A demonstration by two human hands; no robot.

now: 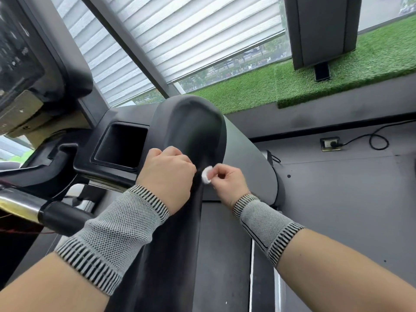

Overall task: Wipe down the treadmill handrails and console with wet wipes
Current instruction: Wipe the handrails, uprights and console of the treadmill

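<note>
Pinching hand: right hand holds a small white wet wipe between thumb and fingertips, against the black handrail.
Left hand: fist curled over the handrail; fingers hidden, grip unclear.
Wrists: both in grey knit bands.

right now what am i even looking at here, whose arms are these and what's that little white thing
This is one picture from a camera worn on a person's head, looking down at their own arms. Both wrists wear grey knitted wristbands. The left hand is curled against the wide black padded treadmill handrail. The right hand pinches a small crumpled white wet wipe beside it. At far left is the dark treadmill console; behind are window blinds and green artificial turf.
</note>
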